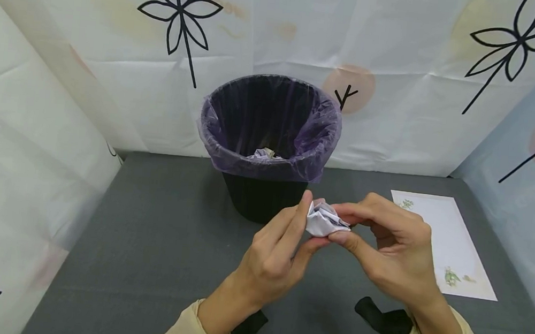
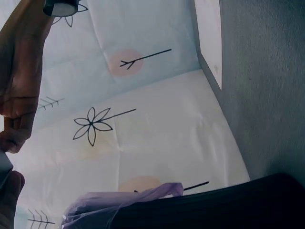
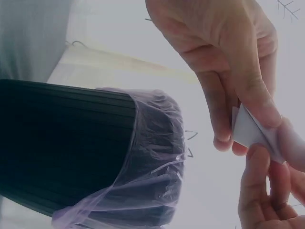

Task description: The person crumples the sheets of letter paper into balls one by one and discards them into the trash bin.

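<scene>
A crumpled, folded wad of white paper (image 1: 325, 221) is held up between both hands in the head view, in front of the bin. My left hand (image 1: 270, 264) pinches its left side between thumb and fingers. From the right, my right hand (image 1: 397, 249) grips the other edge with thumb and forefinger. The right wrist view shows the paper (image 3: 247, 130) as a small pointed fold, partly covered by fingertips of both hands. Only a sliver of it appears at the left edge of the left wrist view.
Behind the hands stands a black waste bin (image 1: 259, 198) lined with a purple plastic bag (image 1: 267, 168). Crumpled paper (image 1: 265, 154) lies inside it. A white sheet with green plant prints (image 1: 444, 243) lies on the dark grey tabletop (image 1: 154, 242) at right. Patterned cloth walls (image 1: 397, 120) enclose the table.
</scene>
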Tool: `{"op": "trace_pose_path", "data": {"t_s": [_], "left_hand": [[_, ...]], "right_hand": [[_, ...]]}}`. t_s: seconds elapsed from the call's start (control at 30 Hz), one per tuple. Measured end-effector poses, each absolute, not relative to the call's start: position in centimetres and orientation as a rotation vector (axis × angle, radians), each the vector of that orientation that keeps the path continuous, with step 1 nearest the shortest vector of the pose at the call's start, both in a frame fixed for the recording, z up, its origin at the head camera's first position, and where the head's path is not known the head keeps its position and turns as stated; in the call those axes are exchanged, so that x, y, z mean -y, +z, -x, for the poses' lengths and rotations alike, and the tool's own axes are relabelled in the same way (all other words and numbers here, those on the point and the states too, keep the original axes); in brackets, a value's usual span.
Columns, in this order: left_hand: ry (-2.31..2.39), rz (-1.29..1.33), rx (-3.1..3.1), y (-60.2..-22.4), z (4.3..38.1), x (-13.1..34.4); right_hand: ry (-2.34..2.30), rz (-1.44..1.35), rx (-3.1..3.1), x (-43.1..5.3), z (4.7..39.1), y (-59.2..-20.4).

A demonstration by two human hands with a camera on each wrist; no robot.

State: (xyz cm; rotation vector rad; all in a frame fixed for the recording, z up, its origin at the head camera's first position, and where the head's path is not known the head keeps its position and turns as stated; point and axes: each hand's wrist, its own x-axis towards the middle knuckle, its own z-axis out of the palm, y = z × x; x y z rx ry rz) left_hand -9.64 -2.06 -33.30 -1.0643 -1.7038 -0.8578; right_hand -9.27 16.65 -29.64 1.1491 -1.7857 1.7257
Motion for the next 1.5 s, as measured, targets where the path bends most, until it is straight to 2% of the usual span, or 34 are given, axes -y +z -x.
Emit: {"op": "trace_pose_path", "data": {"t_s": [0.43, 0.7, 0.83, 1.0, 1.3, 1.5], "left_hand": [[-0.840, 1.114, 1.709, -33.6, 9.6, 2.4], [-0.987, 1.025, 1.640, -33.8, 9.6, 1.7], [-1.222, 1.088, 1.683, -33.6, 9.8, 2.1], [-1.492, 1.160, 1.722, -33.4, 9.9, 2.9], [-1.242, 1.034, 1.823, -33.1, 9.7, 3.0], [-1.269, 1.048, 1.808, -33.0, 9.8, 3.1]], "right_hand": [[1.558, -1.309, 1.737, -16.4, 9.8, -29.6], [1.312, -1.157, 1.752, -15.5, 9.3, -29.4], [1.398, -1.121, 1.824, -15.7, 9.2, -29.5], [1.716, -1.073, 1.828, -16.2, 9.2, -29.7], [1.798, -0.998, 1.921, -15.9, 9.1, -29.9], [1.731, -1.009, 1.956, -15.8, 9.2, -29.8]]}}
